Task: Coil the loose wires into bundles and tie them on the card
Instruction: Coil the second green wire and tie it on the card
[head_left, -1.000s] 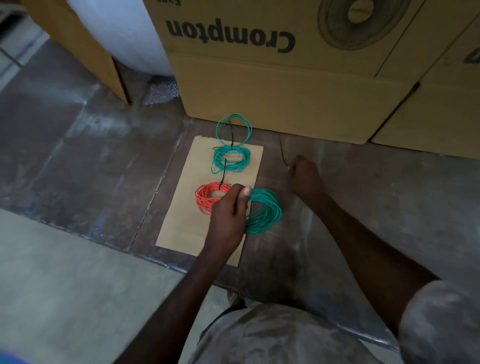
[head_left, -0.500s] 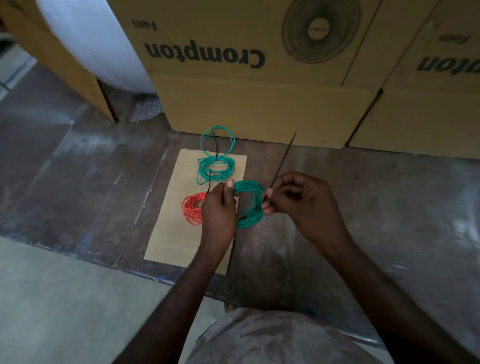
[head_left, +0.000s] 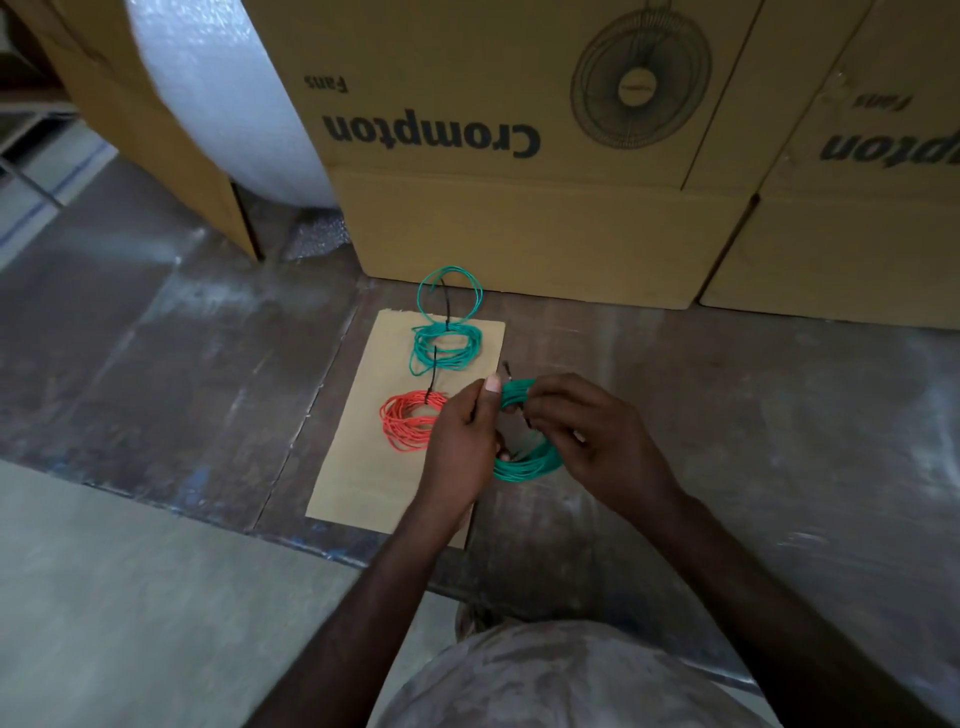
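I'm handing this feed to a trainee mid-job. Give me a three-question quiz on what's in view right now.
1. True or false: the orange coil lies on the card.
2. Which coil do both hands hold? A) upper green coil B) orange coil C) green coil at the card's right edge
3. Fill in: the thin tie poking up between the left hand and right hand is ____ in colour.

Key: 1 true; 2 C; 3 black.

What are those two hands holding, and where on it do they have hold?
Both hands hold the green wire coil. The left hand grips its left side and the right hand grips its upper right part, where a black tie sticks up.
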